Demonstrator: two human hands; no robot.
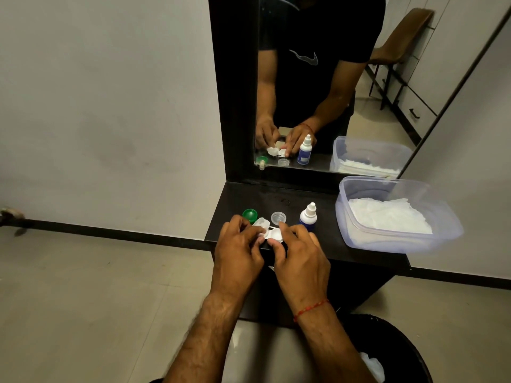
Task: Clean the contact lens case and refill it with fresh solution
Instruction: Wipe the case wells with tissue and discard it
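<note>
The white contact lens case (273,235) lies on the black shelf (331,244), pinched between both hands. My left hand (237,250) grips its left end, where a bit of white tissue (261,223) sticks up. My right hand (300,252) holds the right end with thumb and forefinger. A green cap (249,215) and a clear cap (278,217) rest just behind the case. The white-and-blue solution bottle (308,215) stands upright, capped, to the right of the caps.
A clear plastic tub of white tissues (392,217) sits at the shelf's right end. A mirror (318,78) rises behind the shelf. A black bin (392,352) with a crumpled tissue stands on the floor at lower right.
</note>
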